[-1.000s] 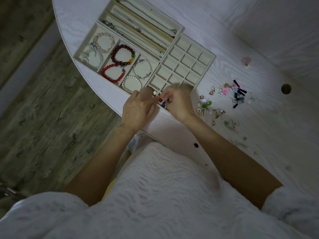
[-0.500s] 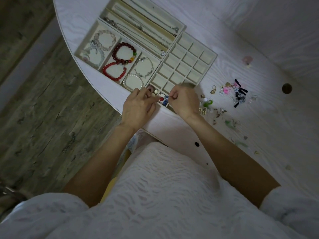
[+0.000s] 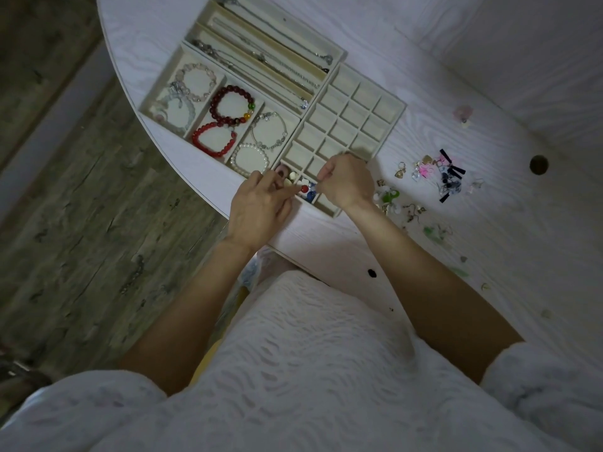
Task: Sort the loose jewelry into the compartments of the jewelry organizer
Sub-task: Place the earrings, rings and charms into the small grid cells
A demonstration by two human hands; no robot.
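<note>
The beige grid organizer [image 3: 355,106] lies on the white table; most of its small compartments hold nothing. My left hand [image 3: 257,207] is at its near corner and pinches a red bead earring [image 3: 304,189] at the fingertips. A blue piece [image 3: 312,190] lies in the compartment just beneath. My right hand [image 3: 347,184] hovers over the same corner with thumb and forefinger pinched together beside the bead; what they hold is too small to make out. Pale and pink pieces [image 3: 287,177] sit in the neighbouring compartments. Loose earrings and charms [image 3: 440,177] are scattered to the right.
A bracelet tray [image 3: 148,102] with red, pearl and clear bead bracelets sits left of the grid. A necklace tray [image 3: 339,57] lies behind it. A green and white piece [image 3: 388,197] lies by my right wrist. The table's curved edge [image 3: 208,203] runs just under my left hand.
My right hand has drawn slightly right and back from my left hand, uncovering the near compartments. The red bead stays at my left fingertips.
</note>
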